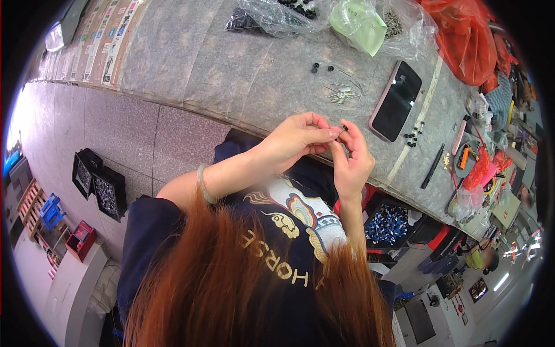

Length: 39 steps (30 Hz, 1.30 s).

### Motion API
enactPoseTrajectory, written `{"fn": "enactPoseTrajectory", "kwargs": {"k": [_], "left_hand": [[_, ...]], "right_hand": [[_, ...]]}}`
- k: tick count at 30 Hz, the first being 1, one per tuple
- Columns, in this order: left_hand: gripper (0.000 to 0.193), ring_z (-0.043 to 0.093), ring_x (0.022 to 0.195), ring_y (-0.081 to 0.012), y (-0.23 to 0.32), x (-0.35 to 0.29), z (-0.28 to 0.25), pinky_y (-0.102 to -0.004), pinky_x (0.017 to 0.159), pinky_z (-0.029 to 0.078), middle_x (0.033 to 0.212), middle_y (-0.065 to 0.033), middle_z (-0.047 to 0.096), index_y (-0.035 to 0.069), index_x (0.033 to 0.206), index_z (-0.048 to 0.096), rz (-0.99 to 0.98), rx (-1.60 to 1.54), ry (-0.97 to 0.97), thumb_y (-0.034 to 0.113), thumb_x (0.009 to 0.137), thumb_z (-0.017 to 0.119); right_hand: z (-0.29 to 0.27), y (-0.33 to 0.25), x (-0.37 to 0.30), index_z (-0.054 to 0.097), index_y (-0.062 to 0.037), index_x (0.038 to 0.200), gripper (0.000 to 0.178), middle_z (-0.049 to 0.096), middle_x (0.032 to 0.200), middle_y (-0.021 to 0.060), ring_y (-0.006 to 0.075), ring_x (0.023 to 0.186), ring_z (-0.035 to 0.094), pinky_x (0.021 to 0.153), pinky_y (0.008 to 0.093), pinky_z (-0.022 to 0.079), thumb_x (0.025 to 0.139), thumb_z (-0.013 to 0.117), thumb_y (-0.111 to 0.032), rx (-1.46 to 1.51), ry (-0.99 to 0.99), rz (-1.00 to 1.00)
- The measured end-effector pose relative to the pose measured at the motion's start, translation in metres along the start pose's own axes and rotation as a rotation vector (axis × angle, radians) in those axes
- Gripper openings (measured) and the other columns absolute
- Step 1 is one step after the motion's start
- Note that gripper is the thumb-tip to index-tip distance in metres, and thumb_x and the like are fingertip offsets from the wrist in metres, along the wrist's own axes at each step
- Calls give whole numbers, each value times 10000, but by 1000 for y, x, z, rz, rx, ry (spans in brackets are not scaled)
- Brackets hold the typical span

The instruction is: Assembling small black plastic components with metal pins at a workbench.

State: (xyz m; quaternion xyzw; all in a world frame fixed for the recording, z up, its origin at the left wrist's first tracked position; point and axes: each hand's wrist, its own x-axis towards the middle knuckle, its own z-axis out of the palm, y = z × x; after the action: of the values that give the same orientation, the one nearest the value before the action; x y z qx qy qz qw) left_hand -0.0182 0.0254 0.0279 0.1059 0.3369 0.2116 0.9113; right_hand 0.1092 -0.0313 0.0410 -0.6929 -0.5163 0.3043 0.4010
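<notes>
My left hand [298,137] and my right hand [352,165] meet at the table's near edge, fingertips almost touching. Between them is a small black cap [345,128] with what looks like a thin metal pin. Left thumb and index finger pinch the pin side; the right fingers close around the cap. Exactly where each grip ends is too small to tell. Beyond my hands lies a loose pile of thin metal pins [343,93]. A few loose black caps [315,69] sit behind it, and several more black caps [411,139] lie right of my hands.
A phone [396,102] with a dark screen lies right of the pins. Clear plastic bags of black parts [245,20] and metal pins [393,24] stand at the back, near a red bag [462,40]. A black pen-like tool [432,166] and clutter are farther right. Below the table sits a bin of blue-and-white parts [387,224].
</notes>
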Motion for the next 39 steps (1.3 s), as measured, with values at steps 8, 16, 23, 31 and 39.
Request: {"fn": "enactPoseTrajectory", "kwargs": {"k": [8, 16, 23, 31, 39], "left_hand": [[347, 482, 957, -131, 9, -5, 3, -266, 825, 370, 1014, -69, 509, 20, 1071, 431, 271, 440, 40, 179, 797, 572], [616, 447, 1030, -162, 18, -12, 10, -300, 900, 348, 1150, -85, 455, 31, 1239, 350, 514, 956, -151, 210, 727, 642], [520, 471, 1009, -161, 18, -14, 12, -293, 879, 369, 1128, -83, 485, 8, 1192, 408, 430, 873, -182, 185, 750, 618], [229, 527, 857, -112, 27, -6, 0, -250, 764, 410, 943, -67, 579, -11, 1015, 524, 526, 919, 88, 115, 825, 494], [211, 544, 717, -92, 30, 0, 3, -225, 627, 442, 853, -57, 578, -11, 986, 526, 375, 847, 132, 115, 826, 470]], "right_hand": [[-9, -2, 2, 504, 11, 1051, 375, 571, 940, 91, 130, 831, 539, 750, 252, 422, 693, 617, 20, 423, -98, 224], [-12, -9, 3, 485, 47, 1071, 373, 565, 945, 121, 154, 860, 541, 745, 254, 444, 710, 580, 56, 600, -147, 301], [-12, -8, -1, 474, 60, 1090, 339, 573, 926, 120, 140, 803, 555, 715, 235, 450, 756, 529, 50, 699, -135, 351], [-24, -7, 16, 501, 39, 1015, 226, 597, 762, 62, 96, 672, 547, 615, 194, 421, 802, 511, -35, 219, -183, 360], [-21, 9, 34, 520, 4, 873, 120, 583, 675, 48, 76, 549, 518, 522, 192, 412, 795, 541, -85, 370, -279, 530]]}}
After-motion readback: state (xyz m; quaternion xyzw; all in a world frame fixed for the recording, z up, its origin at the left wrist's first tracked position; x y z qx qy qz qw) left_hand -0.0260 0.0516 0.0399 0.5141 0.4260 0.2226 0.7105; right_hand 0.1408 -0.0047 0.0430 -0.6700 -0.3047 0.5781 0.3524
